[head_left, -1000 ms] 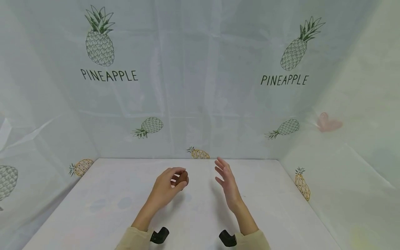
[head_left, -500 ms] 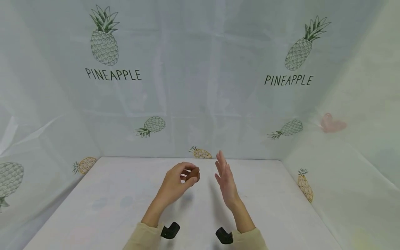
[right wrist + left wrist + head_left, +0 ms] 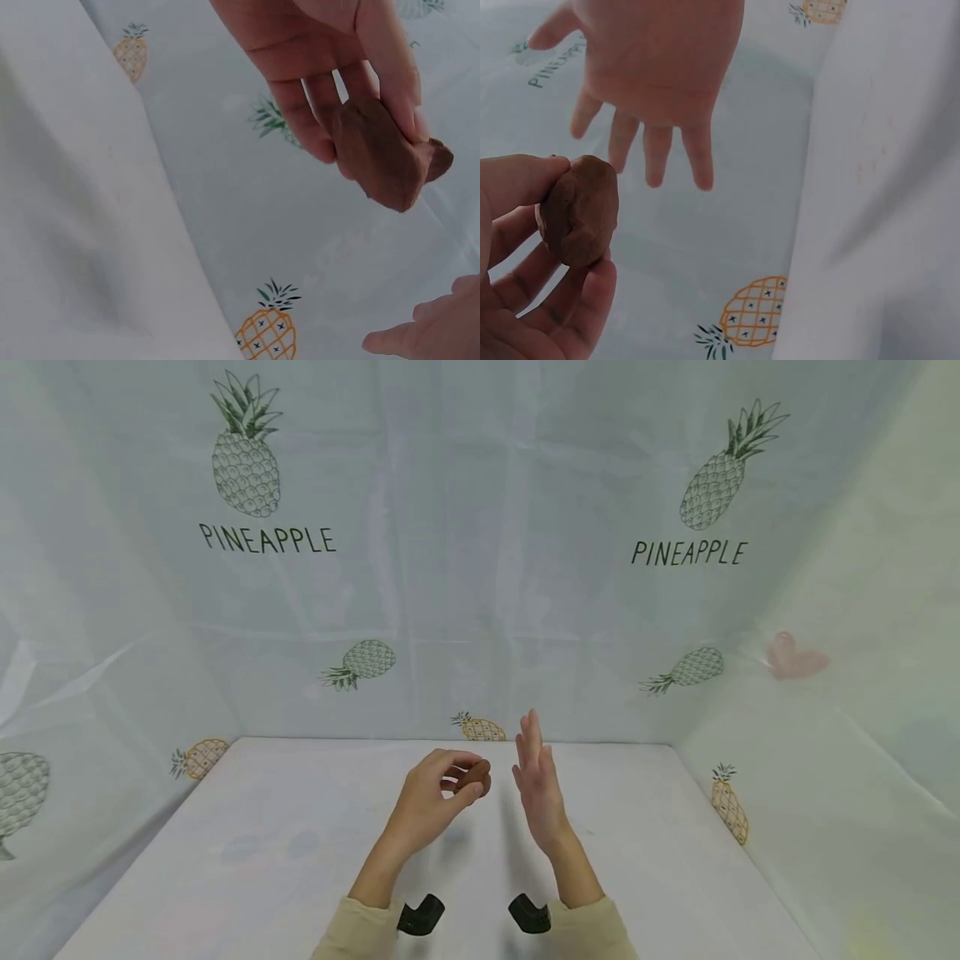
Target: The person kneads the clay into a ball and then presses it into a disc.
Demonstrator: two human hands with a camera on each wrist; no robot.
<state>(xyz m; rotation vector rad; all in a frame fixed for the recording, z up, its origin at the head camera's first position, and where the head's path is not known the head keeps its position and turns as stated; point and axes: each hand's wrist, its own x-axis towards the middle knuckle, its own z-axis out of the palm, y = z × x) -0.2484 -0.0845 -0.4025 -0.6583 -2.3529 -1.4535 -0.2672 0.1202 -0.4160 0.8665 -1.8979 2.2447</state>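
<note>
Above the table, my left hand (image 3: 423, 802) holds a lump of brown clay (image 3: 477, 775) between thumb and fingers. In the left wrist view the clay (image 3: 583, 214) looks roughly oval with a creased, uneven surface. From the right wrist side the clay (image 3: 379, 154) is irregular, with a small knob by the thumb. My right hand (image 3: 542, 789) is raised just to the right of it, fingers straight and palm turned toward the clay. A small gap separates that palm from the lump. Nothing is in the right hand (image 3: 660, 67).
Both hands are over a white-covered table (image 3: 300, 885). Behind it hangs a pale sheet (image 3: 480, 568) printed with pineapples, and similar sheeting flanks both sides. A black curved piece (image 3: 422, 915) sits at the left cuff, and another black piece (image 3: 529, 913) at the right.
My left hand has moved right with the clay, closer to the right hand. The right hand's fingers have straightened from a loose bend and point further up.
</note>
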